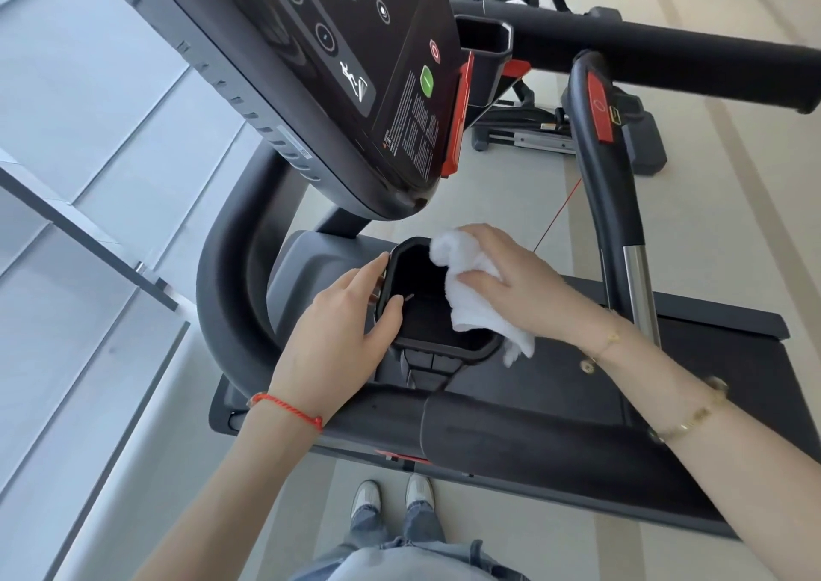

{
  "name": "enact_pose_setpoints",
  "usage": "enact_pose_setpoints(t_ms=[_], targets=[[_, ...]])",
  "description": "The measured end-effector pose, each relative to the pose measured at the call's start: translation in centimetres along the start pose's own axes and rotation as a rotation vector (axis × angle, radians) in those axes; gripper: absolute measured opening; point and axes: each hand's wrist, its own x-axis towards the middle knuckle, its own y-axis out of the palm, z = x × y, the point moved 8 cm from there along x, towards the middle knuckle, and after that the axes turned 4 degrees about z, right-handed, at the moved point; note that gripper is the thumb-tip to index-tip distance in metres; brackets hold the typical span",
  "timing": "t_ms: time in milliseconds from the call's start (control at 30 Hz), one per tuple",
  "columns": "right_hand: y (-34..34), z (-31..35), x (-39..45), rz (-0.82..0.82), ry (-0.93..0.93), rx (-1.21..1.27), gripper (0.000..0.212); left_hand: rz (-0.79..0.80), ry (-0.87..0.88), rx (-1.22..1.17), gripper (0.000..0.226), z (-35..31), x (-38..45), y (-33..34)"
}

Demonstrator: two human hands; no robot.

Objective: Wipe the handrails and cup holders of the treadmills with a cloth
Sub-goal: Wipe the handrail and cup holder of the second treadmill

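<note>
Two hands work at one black cup holder (402,313) that sits in the middle of the view, below the near end of the treadmill's dark console (337,91). The left hand (342,336) grips the left rim of the holder: its thumb hooks over the rim into the opening while the other fingers lie close together along the outer wall. The right hand (520,282) holds a white cloth (466,287) against the holder's right rim, with the thumb and fingers curled round a bunch of it; the cloth drapes over the rim into the opening, and one loose end hangs past the near right corner. A red string bracelet (288,407) circles the left wrist, and gold chain bracelets (688,416) sit on the right wrist and forearm. A curved black handrail (608,189) with a red panel and a silver section rises to the right of the hands, and a second long black handrail (666,47) crosses the far right. The treadmill's dark deck (577,425) spreads beneath the arms. Near the bottom edge, two light shoes (391,496) stand on the pale floor.
</note>
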Motion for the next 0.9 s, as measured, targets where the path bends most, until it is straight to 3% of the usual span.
enact_pose_setpoints(t_ms=[67,300,400,533,767,900], targets=[[0.1,-0.5,-1.1,-0.027,0.029,0.026,0.045,-0.003,0.001,0.002,0.054,0.0,0.0,0.0],[0.9,3.4,3.5,0.031,-0.099,-0.361,0.036,-0.006,0.012,0.012,0.053,-0.1,0.0,0.1],[0.6,2.8,3.0,0.021,-0.094,-0.318,0.032,-0.011,0.013,0.005,0.053,-0.1,0.0,0.0],[0.0,-0.3,-0.3,0.013,0.022,-0.041,0.037,-0.012,0.007,-0.002,0.053,0.0,0.0,0.0],[0.6,3.6,3.1,0.044,-0.080,-0.327,0.032,-0.008,0.005,-0.005,0.053,0.0,0.0,0.1],[0.8,3.5,2.9,0.037,-0.099,-0.365,0.029,-0.010,0.013,-0.002,0.053,0.0,0.0,0.0]])
